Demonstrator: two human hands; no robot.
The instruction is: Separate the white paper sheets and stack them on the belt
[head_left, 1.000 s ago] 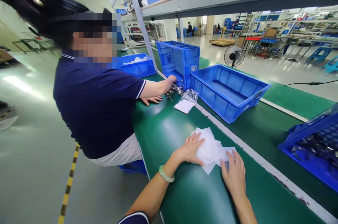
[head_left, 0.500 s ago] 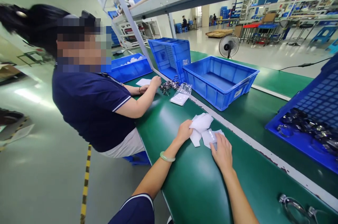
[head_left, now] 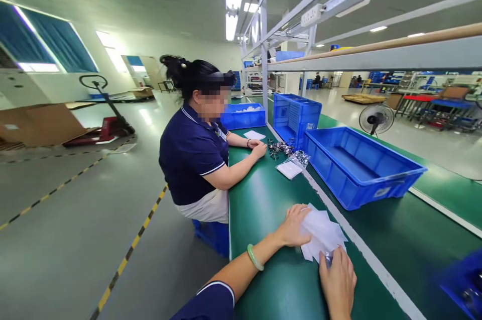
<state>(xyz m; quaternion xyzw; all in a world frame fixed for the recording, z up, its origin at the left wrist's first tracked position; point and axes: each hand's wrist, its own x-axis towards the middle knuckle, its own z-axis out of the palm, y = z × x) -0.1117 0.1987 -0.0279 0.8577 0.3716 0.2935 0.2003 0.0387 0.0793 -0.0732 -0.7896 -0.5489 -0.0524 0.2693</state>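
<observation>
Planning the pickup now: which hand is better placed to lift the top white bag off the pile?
Probably the left hand: it lies flat on the white bags. The right hand pinches a small clear piece at their near edge.

A stack of sheets [head_left: 323,232] lies on the table [head_left: 263,199] between both hands; a bin [head_left: 361,167] sits beyond, right; a co-worker [head_left: 196,154] sits beyond, left.

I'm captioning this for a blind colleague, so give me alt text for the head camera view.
Both of the wearer's hands, left hand and right hand, press on a stack of white pouches on a green conveyor belt. Beside the belt a co-worker handles metal parts near an empty blue bin.
</observation>
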